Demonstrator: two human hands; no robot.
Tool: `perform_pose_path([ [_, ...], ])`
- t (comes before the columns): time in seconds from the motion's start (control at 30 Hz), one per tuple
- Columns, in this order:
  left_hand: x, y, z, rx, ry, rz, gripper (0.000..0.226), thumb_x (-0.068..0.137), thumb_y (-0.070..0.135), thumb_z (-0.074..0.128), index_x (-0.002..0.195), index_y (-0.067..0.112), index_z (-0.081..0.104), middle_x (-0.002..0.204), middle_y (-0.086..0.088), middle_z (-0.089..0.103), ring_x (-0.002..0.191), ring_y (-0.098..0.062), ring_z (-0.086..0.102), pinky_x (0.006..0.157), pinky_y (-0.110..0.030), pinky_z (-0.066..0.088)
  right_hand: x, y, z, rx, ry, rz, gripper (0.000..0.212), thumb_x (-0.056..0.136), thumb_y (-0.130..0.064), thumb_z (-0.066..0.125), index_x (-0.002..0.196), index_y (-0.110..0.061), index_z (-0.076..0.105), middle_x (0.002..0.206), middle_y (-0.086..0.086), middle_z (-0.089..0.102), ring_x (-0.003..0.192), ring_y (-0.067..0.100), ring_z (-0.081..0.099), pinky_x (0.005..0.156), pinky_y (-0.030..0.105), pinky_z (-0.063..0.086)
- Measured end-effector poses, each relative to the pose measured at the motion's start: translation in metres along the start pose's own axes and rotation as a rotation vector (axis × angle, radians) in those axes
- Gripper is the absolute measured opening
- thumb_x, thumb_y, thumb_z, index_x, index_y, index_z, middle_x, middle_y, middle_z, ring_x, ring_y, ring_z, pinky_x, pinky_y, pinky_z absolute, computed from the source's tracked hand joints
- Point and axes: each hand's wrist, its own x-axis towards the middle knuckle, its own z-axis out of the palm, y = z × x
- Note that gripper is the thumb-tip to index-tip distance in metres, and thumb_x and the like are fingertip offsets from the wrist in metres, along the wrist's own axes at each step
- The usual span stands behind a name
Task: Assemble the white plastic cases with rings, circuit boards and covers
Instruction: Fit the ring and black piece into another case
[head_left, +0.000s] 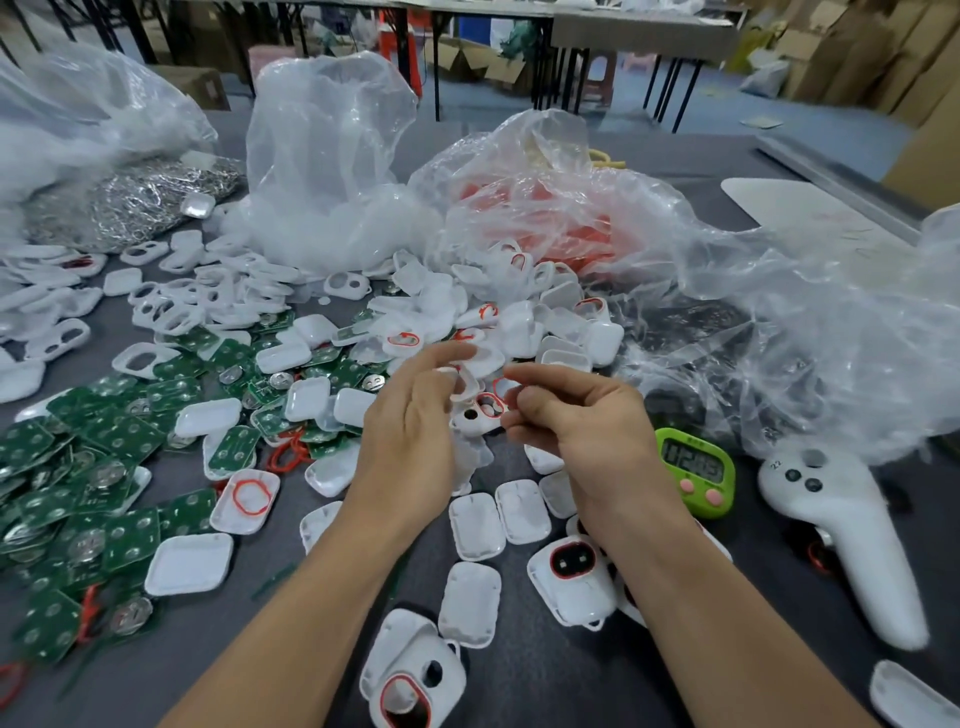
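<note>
My left hand (410, 426) holds a white plastic case (464, 387) above the table's middle. My right hand (576, 415) pinches a thin red ring (503, 387) right beside that case. Just below my fingers lies a white case with two holes (480, 415). Green circuit boards (104, 499) are heaped at the left. White covers (475, 525) lie in front of my wrists. A case fitted with a red ring (571, 564) lies under my right forearm, and another ringed case (410, 691) sits at the bottom.
Clear plastic bags (327, 156) full of parts stand behind the pile, one with red rings (571, 228). A green timer (696, 470) and a white controller (841, 530) lie at the right. A silver heap of metal parts (135, 202) is at the back left.
</note>
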Motion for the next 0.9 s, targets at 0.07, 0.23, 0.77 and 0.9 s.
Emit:
perform_pose_path([
  [0.07, 0.001, -0.002, -0.001, 0.016, 0.024, 0.017, 0.041, 0.088, 0.037, 0.037, 0.107, 0.039, 0.074, 0.116, 0.021, 0.07, 0.116, -0.001, 0.062, 0.1, -0.032, 0.049, 0.0, -0.001, 0.0, -0.007, 0.002, -0.001, 0.034, 0.093, 0.015, 0.06, 0.086, -0.012, 0.078, 0.068, 0.002, 0.075, 0.057, 0.012, 0.069, 0.057, 0.018, 0.057],
  [0.23, 0.007, -0.005, -0.002, 0.116, 0.013, -0.008, 0.031, 0.079, 0.033, 0.061, 0.104, 0.047, 0.073, 0.113, 0.017, 0.065, 0.102, 0.004, 0.061, 0.093, -0.029, 0.048, 0.001, 0.002, 0.0, -0.047, -0.002, -0.017, 0.029, 0.092, 0.015, 0.061, 0.09, -0.01, 0.076, 0.065, 0.004, 0.072, 0.052, 0.012, 0.065, 0.057, 0.021, 0.057],
  [0.77, 0.003, -0.009, 0.01, -0.069, -0.078, -0.036, 0.071, 0.08, -0.027, 0.049, 0.102, 0.035, 0.076, 0.107, 0.016, 0.077, 0.103, 0.002, 0.07, 0.076, -0.013, 0.052, 0.0, 0.009, -0.003, -0.312, 0.009, -0.192, 0.027, 0.082, -0.004, 0.081, 0.076, -0.03, 0.084, 0.079, -0.007, 0.079, 0.076, 0.006, 0.074, 0.072, 0.016, 0.053],
  [0.9, 0.001, -0.013, 0.012, -0.081, -0.109, -0.004, 0.067, 0.088, -0.02, 0.057, 0.131, 0.03, 0.063, 0.113, 0.004, 0.078, 0.091, -0.011, 0.073, 0.075, -0.036, 0.054, 0.002, 0.011, -0.003, -0.344, 0.049, -0.204, 0.023, 0.079, -0.007, 0.082, 0.077, -0.03, 0.083, 0.075, -0.008, 0.078, 0.068, 0.004, 0.071, 0.067, 0.019, 0.052],
])
